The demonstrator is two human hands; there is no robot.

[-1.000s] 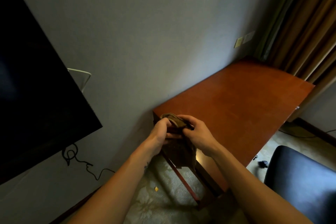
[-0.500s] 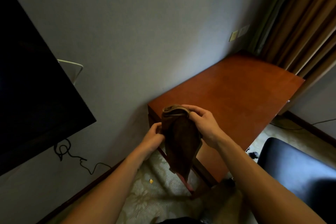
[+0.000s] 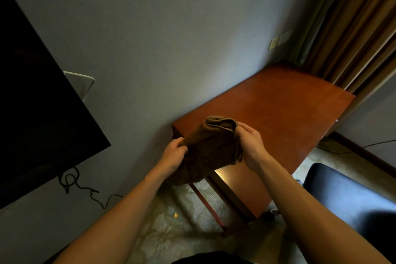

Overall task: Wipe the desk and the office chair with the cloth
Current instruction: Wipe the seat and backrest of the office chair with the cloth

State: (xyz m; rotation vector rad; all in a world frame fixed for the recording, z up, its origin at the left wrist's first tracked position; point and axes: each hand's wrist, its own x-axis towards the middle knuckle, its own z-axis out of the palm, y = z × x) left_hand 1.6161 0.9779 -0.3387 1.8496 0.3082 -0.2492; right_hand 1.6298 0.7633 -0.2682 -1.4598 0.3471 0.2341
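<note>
The worktop stands along the wall, its far end at the curtain. The chair sits to its right. Before its near corner, the cloth hangs between the left hand and right hand. A screen is mounted far left, with a cable below it.

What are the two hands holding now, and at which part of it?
Both hold the brown cloth: the left hand grips its left edge, the right hand pinches its folded top right corner.
</note>
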